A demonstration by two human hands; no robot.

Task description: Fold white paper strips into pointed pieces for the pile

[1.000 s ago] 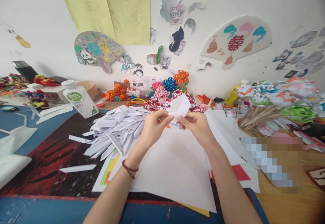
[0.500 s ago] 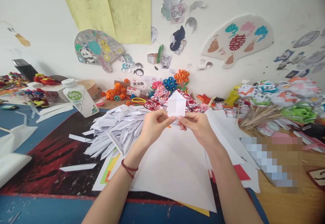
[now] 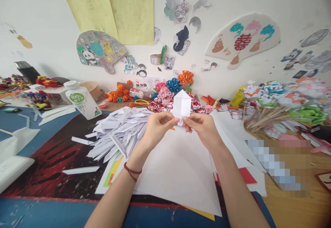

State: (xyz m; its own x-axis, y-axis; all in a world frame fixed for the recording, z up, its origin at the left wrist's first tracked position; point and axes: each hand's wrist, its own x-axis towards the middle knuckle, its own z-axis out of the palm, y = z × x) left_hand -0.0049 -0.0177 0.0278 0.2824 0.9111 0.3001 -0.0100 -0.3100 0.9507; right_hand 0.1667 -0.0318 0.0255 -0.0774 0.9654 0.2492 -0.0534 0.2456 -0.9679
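A small folded piece of white paper [image 3: 182, 104], pointed at the top, stands upright between my two hands. My left hand [image 3: 160, 124] pinches its lower left corner between thumb and fingers. On the other side, my right hand [image 3: 201, 124] grips the lower right corner in the same way. The bottom edge looks creased where the thumbs meet, partly hidden by the fingertips. Below my hands lies a large white paper sheet [image 3: 178, 169] on top of coloured sheets. To the left is a heap of folded white paper strips [image 3: 116, 131].
A white bottle [image 3: 82, 100] stands at the back left. Craft flowers [image 3: 173, 85] line the wall behind my hands. Wooden sticks [image 3: 267, 117] and paper flowers [image 3: 281, 95] lie to the right. A dark red-and-black mat [image 3: 51, 173] covers part of the blue table.
The folded paper looks narrower, and its lower edge is now pinched into a crease between my thumbs. Both hands stay in nearly the same place.
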